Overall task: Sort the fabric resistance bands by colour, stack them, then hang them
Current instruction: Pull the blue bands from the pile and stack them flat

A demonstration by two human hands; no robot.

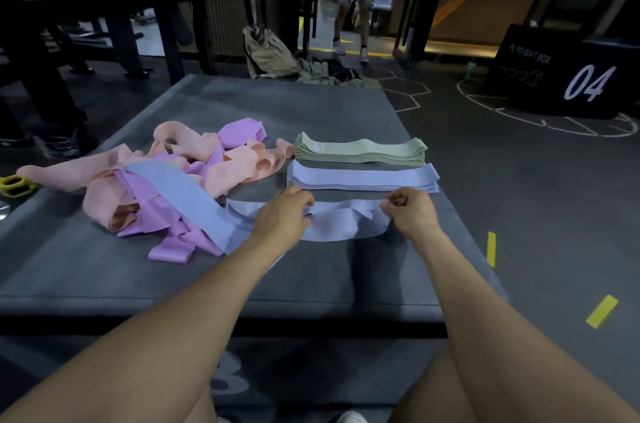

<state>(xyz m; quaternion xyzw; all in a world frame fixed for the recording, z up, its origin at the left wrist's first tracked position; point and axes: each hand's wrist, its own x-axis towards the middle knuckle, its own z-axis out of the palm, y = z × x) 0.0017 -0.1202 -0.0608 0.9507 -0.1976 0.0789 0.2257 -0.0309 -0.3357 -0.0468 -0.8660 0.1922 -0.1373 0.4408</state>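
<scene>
Head view: the grey desk (311, 104) has bare surface toward 6 o'clock and its right edge runs just beside the right hand (414, 211); the unsorted heap (166, 180) of pink and purple bands crowds 9 o'clock. At 12 o'clock lie a flat green stack (360, 151) and, nearer, a blue stack (363, 177). Both grips are closed: the left hand (282, 218) and the right pinch a sagging, creased blue band (341, 223).

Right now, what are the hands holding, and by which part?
One blue band, lying on the mat: the left hand grips it near its middle, the right hand pinches its right end.
</scene>
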